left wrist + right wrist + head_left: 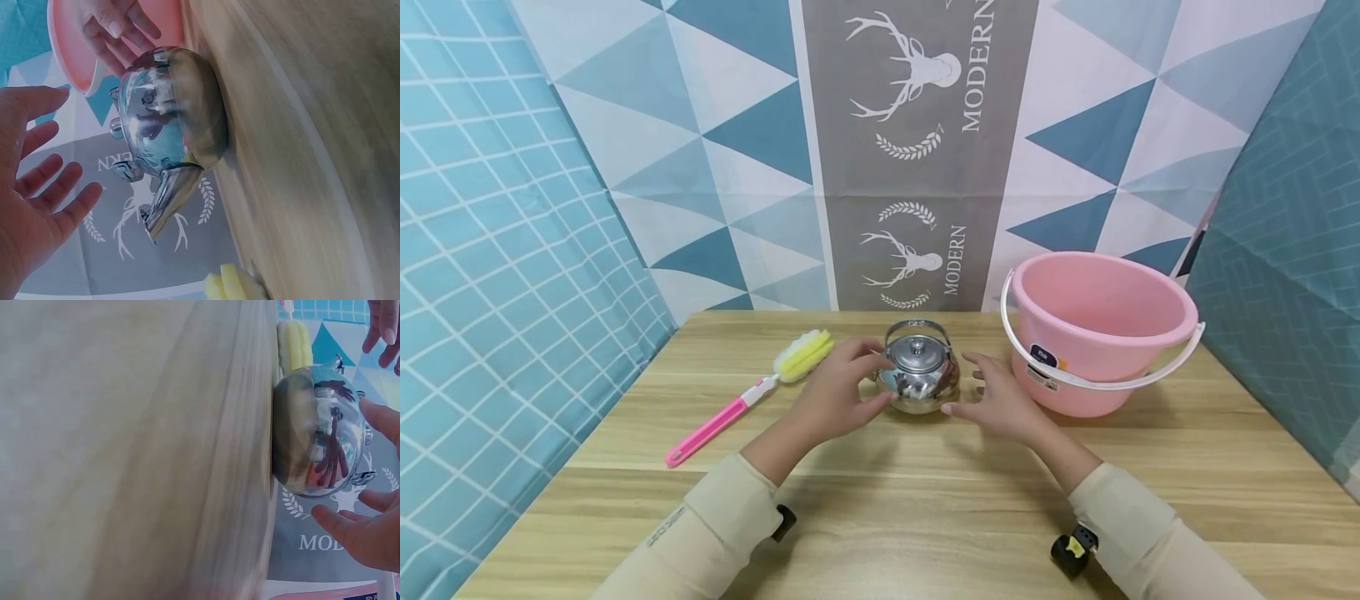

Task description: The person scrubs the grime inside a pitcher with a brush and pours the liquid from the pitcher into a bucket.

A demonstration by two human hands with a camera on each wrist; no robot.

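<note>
A shiny metal teapot [921, 375] with a lid, a raised handle and a short spout stands upright on the wooden table. To its left is my left hand [844, 390], fingers spread and slightly bent, close to the pot's side; the left wrist view shows a gap between that hand [37, 181] and the teapot [175, 112]. On the other side my right hand [1003, 400] is held with fingers apart, near the pot. In the right wrist view its fingertips come close to the teapot [319, 434]; contact cannot be made out. Neither hand grips anything.
A pink bucket [1090, 375] with a white handle stands at the right, just behind my right hand. Left of the teapot lies a brush [715, 429] with a pink handle and yellow-white sponge head. Patterned cloth [917, 167] hangs behind the wooden table [880, 517].
</note>
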